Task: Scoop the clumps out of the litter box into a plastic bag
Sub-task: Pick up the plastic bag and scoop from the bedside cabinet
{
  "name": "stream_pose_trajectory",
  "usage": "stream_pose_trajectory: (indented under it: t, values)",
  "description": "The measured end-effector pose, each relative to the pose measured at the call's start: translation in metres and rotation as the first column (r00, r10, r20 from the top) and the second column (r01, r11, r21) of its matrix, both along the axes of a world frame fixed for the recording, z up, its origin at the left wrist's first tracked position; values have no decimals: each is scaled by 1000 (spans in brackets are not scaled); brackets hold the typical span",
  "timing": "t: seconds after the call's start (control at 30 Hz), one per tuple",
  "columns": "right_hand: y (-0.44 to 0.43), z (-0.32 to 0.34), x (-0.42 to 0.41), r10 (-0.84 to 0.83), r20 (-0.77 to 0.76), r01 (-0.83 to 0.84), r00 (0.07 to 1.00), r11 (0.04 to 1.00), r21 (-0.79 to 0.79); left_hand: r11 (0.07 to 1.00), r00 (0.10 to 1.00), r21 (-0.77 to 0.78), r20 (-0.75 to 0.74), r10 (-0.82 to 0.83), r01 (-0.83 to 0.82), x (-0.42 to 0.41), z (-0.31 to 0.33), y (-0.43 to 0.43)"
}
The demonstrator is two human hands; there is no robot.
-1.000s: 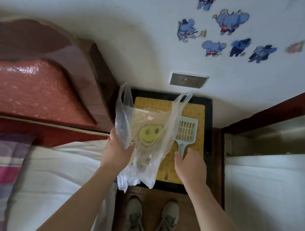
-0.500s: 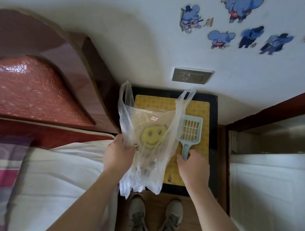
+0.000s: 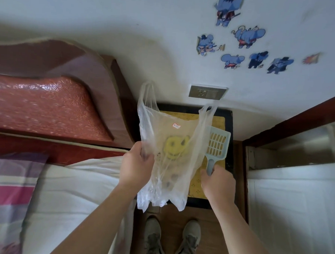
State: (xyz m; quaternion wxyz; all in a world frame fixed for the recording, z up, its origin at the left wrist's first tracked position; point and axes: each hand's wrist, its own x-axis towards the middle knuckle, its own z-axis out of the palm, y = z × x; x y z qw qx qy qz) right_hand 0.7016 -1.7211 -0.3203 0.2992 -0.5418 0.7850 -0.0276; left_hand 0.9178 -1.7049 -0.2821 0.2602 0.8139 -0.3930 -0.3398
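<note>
— Two shoes nearest. And above them?
— Left hand pinches the edge of the clear plastic bag; right hand is curled round the handle of the blue scoop. Both hang over the litter box, which sits against the wall.

No legible words, brands or numbers anywhere. Only a small red-edged white sticker high on the clear plastic bag, print too small to read, with a yellow smiley face printed just below. Far right on the wall, wordless blue cartoon elephant stickers.
</note>
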Motion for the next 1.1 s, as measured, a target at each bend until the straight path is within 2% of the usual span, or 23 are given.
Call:
stream_pose_trajectory:
  t: [0.23,0.43,0.73,1.1]
  values:
    - [15,46,-13,0,-45,-2,999,999,-37,988,998,-154,-53,-43,35,3,54,17]
    - [35,99,-22,-23,-72,16,997,995,-97,967,998,-250,-39,-53,42,6,99,36]
    - [65,179,-19,65,-94,-84,993,972,-218,934,998,-354,-32,-60,45,4,169,75]
    - [108,241,-27,267,-50,-269,962,910,-315,900,990,-419,17,140,-120,-12,222,151]
